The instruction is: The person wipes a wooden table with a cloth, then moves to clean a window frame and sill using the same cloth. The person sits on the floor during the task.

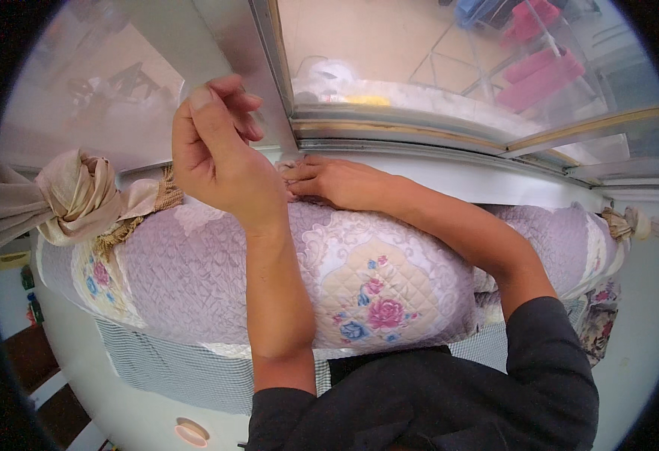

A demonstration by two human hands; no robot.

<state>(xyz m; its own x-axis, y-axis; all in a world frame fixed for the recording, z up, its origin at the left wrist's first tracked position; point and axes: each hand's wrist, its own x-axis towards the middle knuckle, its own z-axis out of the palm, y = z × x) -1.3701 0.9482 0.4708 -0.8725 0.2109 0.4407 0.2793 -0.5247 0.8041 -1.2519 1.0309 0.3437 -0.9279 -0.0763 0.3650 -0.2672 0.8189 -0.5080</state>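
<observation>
My left hand (217, 152) is raised in front of the window frame, its fingers loosely curled, with nothing visible in it. Lower and to its right, my right hand (341, 181) presses a bunched pinkish cloth (288, 167) at the white window sill (419, 176); my left wrist partly hides the cloth. Both forearms reach across a sofa back draped in a lavender quilted cover (188, 276) with embroidered flowers. Sliding glass panes in a metal window frame (276, 73) stand beyond the sill.
A knotted beige curtain (78, 197) with fringed trim hangs at the left, and another tied curtain (625, 222) at the far right. Checked fabric (177, 361) covers the seat below. A round pinkish object (191, 433) lies on the floor. Pink cloths (541, 82) hang beyond the glass.
</observation>
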